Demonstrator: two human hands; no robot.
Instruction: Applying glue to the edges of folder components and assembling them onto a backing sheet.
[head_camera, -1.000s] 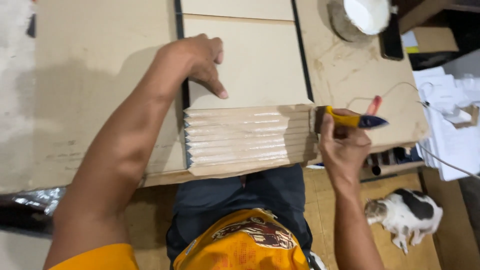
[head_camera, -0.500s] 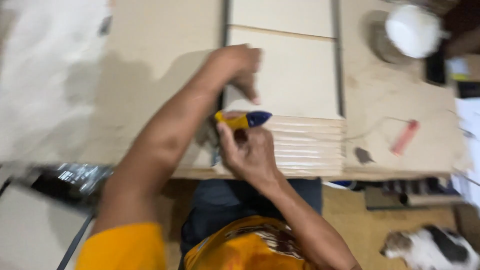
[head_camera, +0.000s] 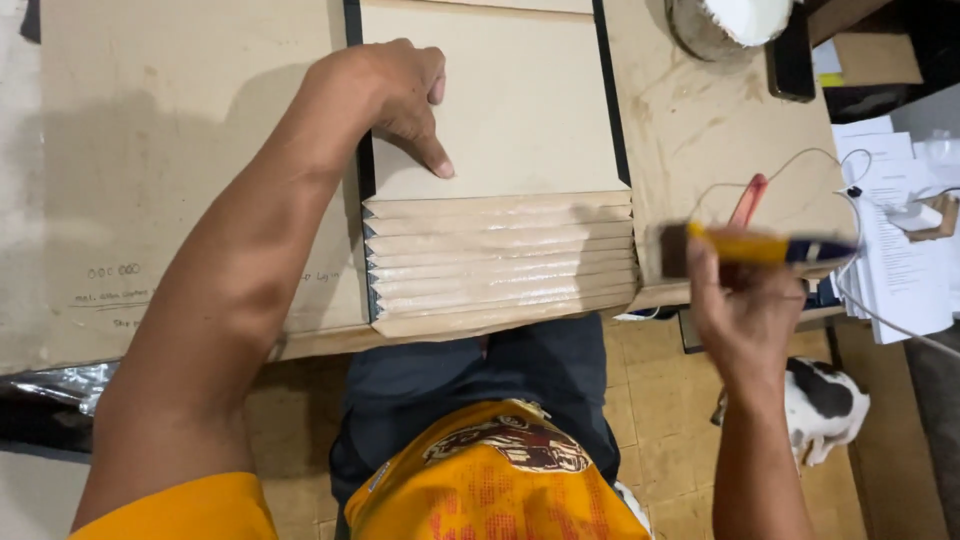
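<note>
My left hand (head_camera: 397, 95) presses fingertips down on a flat brown cardboard sheet (head_camera: 500, 110), just above a fanned stack of brown cardboard strips (head_camera: 500, 262) with wet, shiny edges. My right hand (head_camera: 745, 315) is off the stack's right side and holds a paintbrush (head_camera: 770, 247) with a yellow and blue handle, its dark bristles pointing left toward the stack. The stack lies at the near edge of a wooden board table (head_camera: 160, 180).
A round white-filled container (head_camera: 735, 20) stands at the table's far right. A red-handled tool (head_camera: 748, 200) and a thin wire lie near the brush. White papers (head_camera: 900, 250) sit at right. A black-and-white cat (head_camera: 825, 405) is on the floor beside my right arm.
My right hand swept the brush from the stack's right end to its left end, then back off to the right. My left hand stayed pressed on the sheet.
</note>
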